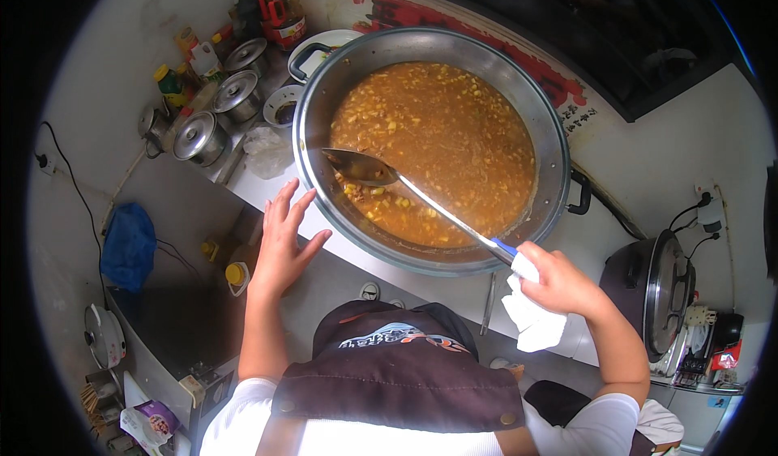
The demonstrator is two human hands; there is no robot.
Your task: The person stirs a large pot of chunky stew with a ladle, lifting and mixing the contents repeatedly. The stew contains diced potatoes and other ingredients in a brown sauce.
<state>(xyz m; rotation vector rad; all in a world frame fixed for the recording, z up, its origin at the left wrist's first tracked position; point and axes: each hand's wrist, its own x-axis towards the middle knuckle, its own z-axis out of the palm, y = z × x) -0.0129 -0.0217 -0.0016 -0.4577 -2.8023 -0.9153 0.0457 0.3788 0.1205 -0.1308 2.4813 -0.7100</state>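
A large steel pot [550, 146] filled with brown chunky stew [437, 140] stands on a white counter before me. My right hand [556, 279] is closed around the handle of a long metal ladle [440, 208], with a white cloth [532, 316] bunched in the same grip. The ladle slants across the stew, its bowl resting near the pot's left inner wall and tilted, with some stew at it. My left hand [289, 231] has its fingers spread beside the pot's lower left rim and holds nothing; whether a fingertip touches the rim I cannot tell.
Several lidded steel pots [197, 137], a small bowl of dark sauce [282, 104], a clear plastic bag [267, 149] and bottles [282, 18] stand to the left. A large dark cooker [647, 292] is at the right. Part of another person [659, 422] shows at lower right.
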